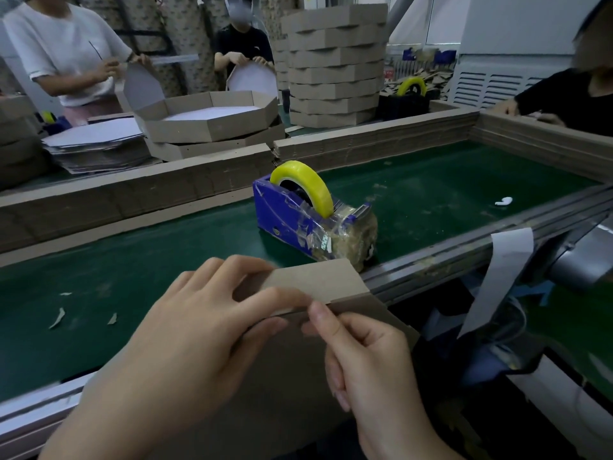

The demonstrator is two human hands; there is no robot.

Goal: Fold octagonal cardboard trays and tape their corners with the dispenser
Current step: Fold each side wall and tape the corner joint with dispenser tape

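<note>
Green belt (99, 287) between a cardboard wall (149, 204) and a metal rail (447, 260) carries the dispenser (311, 220); at the near edge, left hand (205, 313) grips the tray (315, 280), right hand (365, 356) pinches its corner.

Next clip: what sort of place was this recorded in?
Most likely a packaging workshop or small factory line: a tape dispenser sits on a green conveyor belt, a tall stack of folded cardboard trays stands behind it, and people across the belt are folding more.

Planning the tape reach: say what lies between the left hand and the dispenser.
In the head view, only a short stretch of bare green belt separates left hand and tape dispenser.
</note>
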